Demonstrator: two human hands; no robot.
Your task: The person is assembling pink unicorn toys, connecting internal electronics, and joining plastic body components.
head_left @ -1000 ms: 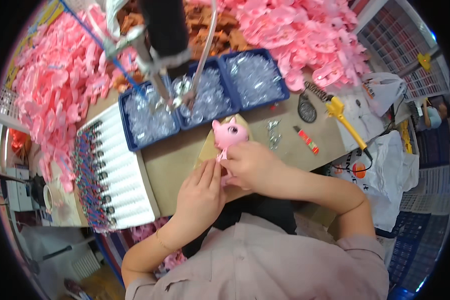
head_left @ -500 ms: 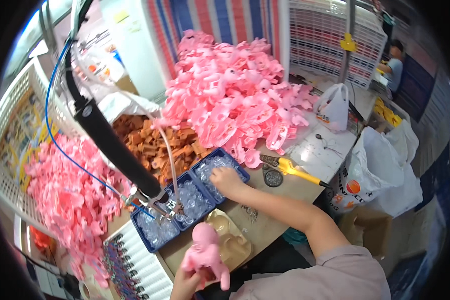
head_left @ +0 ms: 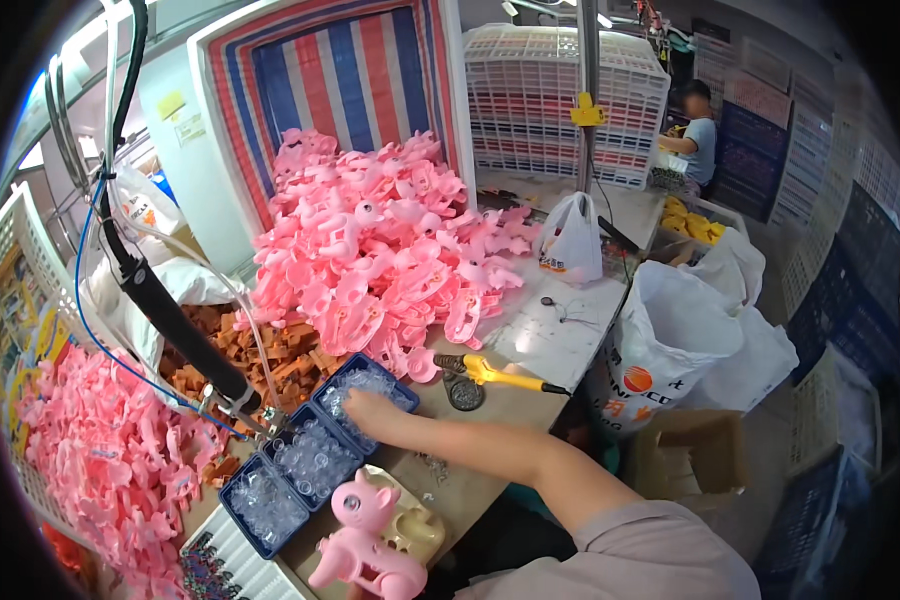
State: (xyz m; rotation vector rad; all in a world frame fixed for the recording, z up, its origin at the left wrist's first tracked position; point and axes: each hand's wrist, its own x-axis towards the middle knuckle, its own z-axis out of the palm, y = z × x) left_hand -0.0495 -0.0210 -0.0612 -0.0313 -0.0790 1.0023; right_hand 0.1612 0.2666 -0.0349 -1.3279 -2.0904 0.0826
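"While the right hand (head_left: pixel 368 411) was down in the right-hand blue tray (head_left: pixel 413 401), its forearm slanted clean across the table (head_left: pixel 505 405), right in among the clear plastic pieces (head_left: pixel 362 377)!"

"And its fingers, what were they doing?"

"Their tips were out of sight, so nobody could tell whether they had gripped a piece or were loose."

"What about the left hand?"

"Lost to view around the lower edge; no telling how its fingers stood. But there was the pink four-legged animal figure (head_left: pixel 355 553), big at the bottom of the view, head up, ears pointed, one round eye showing!"

"Where exactly?"

"In front of the cream moulded tray (head_left: pixel 420 525), overlapping its left side, and near the other two blue trays (head_left: pixel 288 537)."

"And around them?"

"A black cylindrical tool (head_left: pixel 185 325) slanted down toward the trays, a yellow-handled tool (head_left: pixel 510 375) lay to the right, orange-brown parts (head_left: pixel 300 350) sat heaped behind, and pink plastic parts (head_left: pixel 370 260) piled up before a striped sheet (head_left: pixel 345 75)!"
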